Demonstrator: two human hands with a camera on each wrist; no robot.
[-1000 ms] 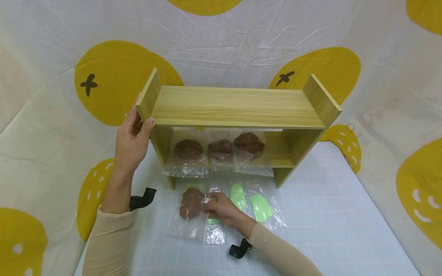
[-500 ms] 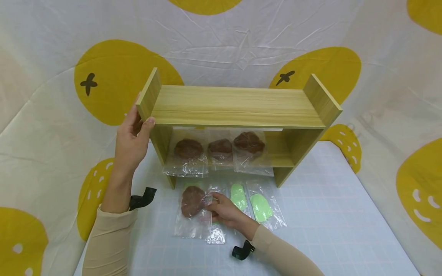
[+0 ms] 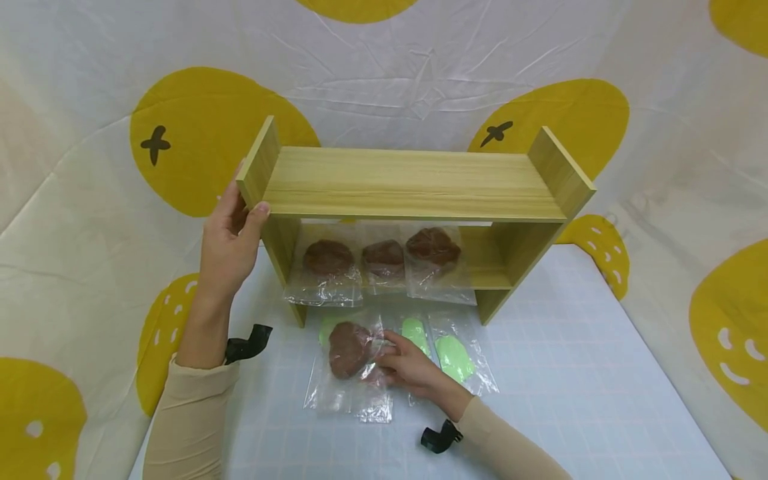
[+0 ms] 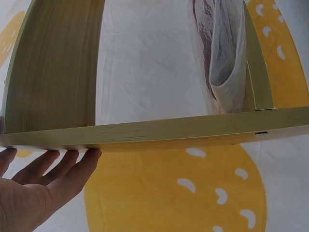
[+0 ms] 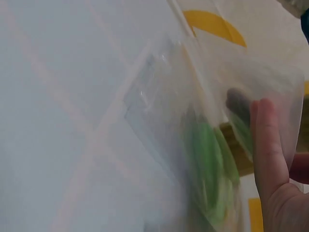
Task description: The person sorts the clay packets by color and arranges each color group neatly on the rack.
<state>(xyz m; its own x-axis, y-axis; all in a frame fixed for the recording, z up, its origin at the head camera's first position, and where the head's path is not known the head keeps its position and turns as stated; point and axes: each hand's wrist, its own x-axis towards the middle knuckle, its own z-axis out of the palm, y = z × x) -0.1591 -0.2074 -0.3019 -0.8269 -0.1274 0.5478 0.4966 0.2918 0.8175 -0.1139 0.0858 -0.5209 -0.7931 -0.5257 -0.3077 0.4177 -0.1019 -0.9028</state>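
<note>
Pinching a clear bag with a brown lump (image 3: 350, 353) by its right side, between the thumb and fingers of the right hand (image 3: 414, 367). Lying below the middle board of the wooden shelf (image 3: 414, 183), on its near side, over part of the row of bagged green pieces (image 3: 454, 360) on the worktop (image 3: 570, 373); touching that row or hanging just clear of it, impossible to tell which. Gripping the left side panel of the shelf with the left hand (image 3: 228, 243), setting the thumb at the front edge and pressing the fingers against the outer face; probably steadying the frame. On the middle board, carrying three more bagged brown lumps (image 3: 329, 260) side by side.

Probably handling light: folding easily as thin film, sliding readily over other plastic, and gathering most of the weight in the lump. Looking soft there, perhaps like dough or clay, hence likely denting under hard squeezing. Offering the best hold along the flat film beside the lump, needing only a light pinch. By one side alone, likely swinging or twisting a little, and perhaps clinging to the plastic underneath.
</note>
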